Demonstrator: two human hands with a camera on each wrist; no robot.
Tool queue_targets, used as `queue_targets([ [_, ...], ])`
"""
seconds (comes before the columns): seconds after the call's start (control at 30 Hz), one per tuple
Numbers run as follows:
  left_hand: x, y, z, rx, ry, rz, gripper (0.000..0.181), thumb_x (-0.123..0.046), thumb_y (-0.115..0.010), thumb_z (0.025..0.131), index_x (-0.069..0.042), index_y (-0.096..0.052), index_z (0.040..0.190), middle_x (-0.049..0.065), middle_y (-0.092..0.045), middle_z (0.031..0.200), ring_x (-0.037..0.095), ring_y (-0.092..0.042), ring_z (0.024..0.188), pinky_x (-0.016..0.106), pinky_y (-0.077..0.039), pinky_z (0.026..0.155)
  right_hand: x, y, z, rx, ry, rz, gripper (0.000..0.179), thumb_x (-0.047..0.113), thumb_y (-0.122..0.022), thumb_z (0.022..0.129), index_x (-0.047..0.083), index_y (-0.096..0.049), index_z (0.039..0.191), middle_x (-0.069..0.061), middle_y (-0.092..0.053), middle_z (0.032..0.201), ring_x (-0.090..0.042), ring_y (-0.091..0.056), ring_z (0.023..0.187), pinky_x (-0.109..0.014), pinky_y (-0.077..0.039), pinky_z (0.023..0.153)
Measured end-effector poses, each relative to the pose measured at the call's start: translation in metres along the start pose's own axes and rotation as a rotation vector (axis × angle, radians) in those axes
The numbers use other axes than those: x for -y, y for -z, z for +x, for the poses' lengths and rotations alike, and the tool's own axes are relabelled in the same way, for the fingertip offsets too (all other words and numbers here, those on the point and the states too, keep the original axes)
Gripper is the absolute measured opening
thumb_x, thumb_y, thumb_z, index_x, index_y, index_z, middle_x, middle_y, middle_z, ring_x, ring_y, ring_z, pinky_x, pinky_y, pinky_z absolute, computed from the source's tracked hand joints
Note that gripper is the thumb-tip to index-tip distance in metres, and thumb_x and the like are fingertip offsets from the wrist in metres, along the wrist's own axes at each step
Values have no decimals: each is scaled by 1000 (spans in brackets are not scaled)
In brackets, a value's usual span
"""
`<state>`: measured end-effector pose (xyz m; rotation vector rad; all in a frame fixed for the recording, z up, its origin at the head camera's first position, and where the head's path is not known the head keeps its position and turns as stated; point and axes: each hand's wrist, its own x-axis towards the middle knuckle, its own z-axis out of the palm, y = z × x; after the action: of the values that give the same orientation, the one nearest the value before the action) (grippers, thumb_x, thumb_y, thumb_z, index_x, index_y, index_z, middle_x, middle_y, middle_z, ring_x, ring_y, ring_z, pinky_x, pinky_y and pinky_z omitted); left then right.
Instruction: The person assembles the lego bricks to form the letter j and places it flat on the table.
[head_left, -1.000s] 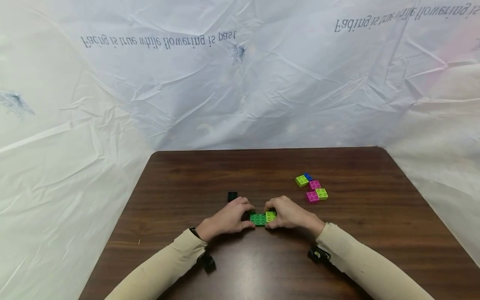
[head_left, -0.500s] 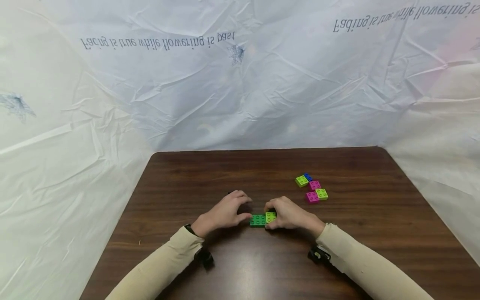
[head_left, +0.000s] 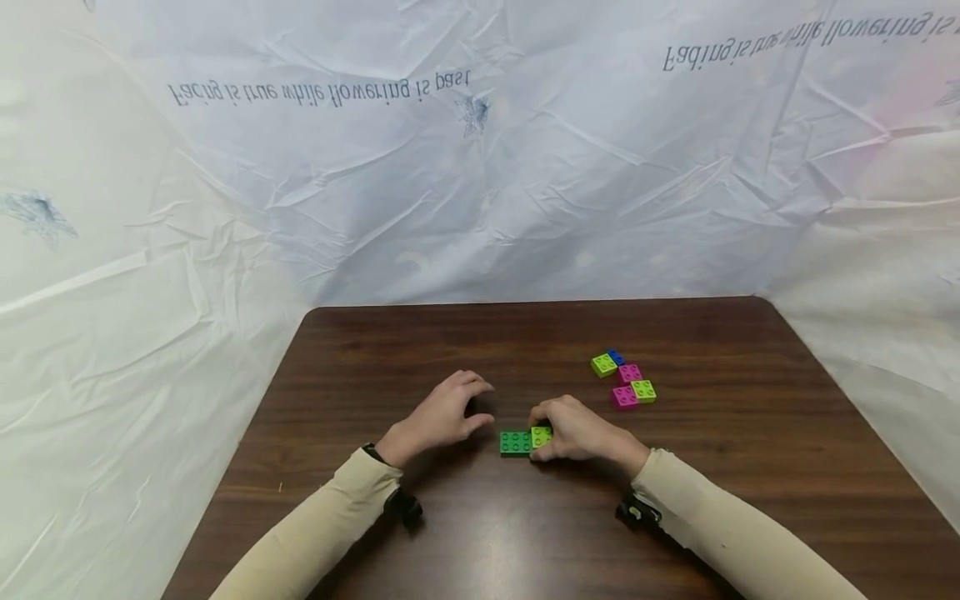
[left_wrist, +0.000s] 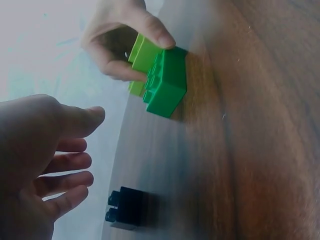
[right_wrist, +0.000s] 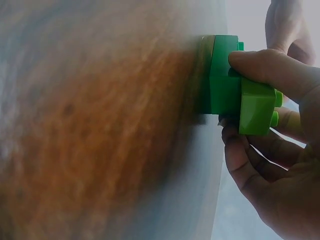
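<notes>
A green toy building brick (head_left: 513, 444) lies on the table with a lime brick (right_wrist: 256, 110) stacked on its right end. My right hand (head_left: 581, 429) grips this pair, the thumb on the near side and fingers on the far side. To the left, my left hand (head_left: 438, 414) hovers over the table, fingers spread and holding nothing. A black brick (left_wrist: 128, 207) stands close to its fingertips in the left wrist view, studs toward the hand. In the head view that black brick is hidden behind the left hand.
At the back right of the dark wooden table (head_left: 360, 342) lie several small bricks: a lime one (head_left: 603, 365) beside a blue one (head_left: 615, 357), a magenta one (head_left: 630, 374), and another magenta brick (head_left: 624, 398) against a second lime brick (head_left: 642, 391). White sheeting (head_left: 480, 208) hangs behind.
My left hand has let go of the green brick and moved left and away from me, over the black brick, covering it in the head view. The right hand keeps its grip in place.
</notes>
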<state>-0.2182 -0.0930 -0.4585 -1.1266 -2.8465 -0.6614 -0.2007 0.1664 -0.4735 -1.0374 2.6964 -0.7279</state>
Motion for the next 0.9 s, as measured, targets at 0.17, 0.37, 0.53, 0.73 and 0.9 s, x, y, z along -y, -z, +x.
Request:
queue_targets([
  [0.17,6,-2,1,-31,23,16,46,-28,-72,89,-5,-62,127,7,-59,125,25,-55,121,45,-34,112,0,-2,-1,-10,4,-1,31,35,-83,75,16,-71,96,7,-68,90,-3,-53,74,-23,-47,67],
  [0.37,17,-4,2,-48,56,21,45,-28,-73,89,-6,-62,127,7,-60,125,26,-55,119,45,-44,101,2,-2,-2,-3,-5,-6,31,34,-82,75,15,-71,97,7,-68,90,-4,-53,75,-23,-46,67],
  [0.53,25,-4,3,-56,74,25,47,-29,-73,88,-6,-62,127,9,-60,126,26,-55,118,43,-47,97,3,-1,-2,-5,-7,-13,31,33,-83,75,15,-71,96,7,-67,89,-5,-52,73,-23,-46,66],
  [0.73,33,-4,4,-65,110,59,48,-30,-74,87,-6,-63,127,10,-60,126,27,-55,120,44,-45,101,2,-1,-2,-12,-6,-21,31,34,-83,74,15,-71,96,6,-68,91,-5,-52,73,-23,-45,66],
  [0.9,38,-6,5,-56,129,74,49,-31,-74,87,-6,-62,127,10,-60,127,27,-55,120,44,-42,104,2,1,0,-1,-2,-22,31,34,-83,75,16,-71,96,6,-68,91,-5,-52,74,-22,-45,66],
])
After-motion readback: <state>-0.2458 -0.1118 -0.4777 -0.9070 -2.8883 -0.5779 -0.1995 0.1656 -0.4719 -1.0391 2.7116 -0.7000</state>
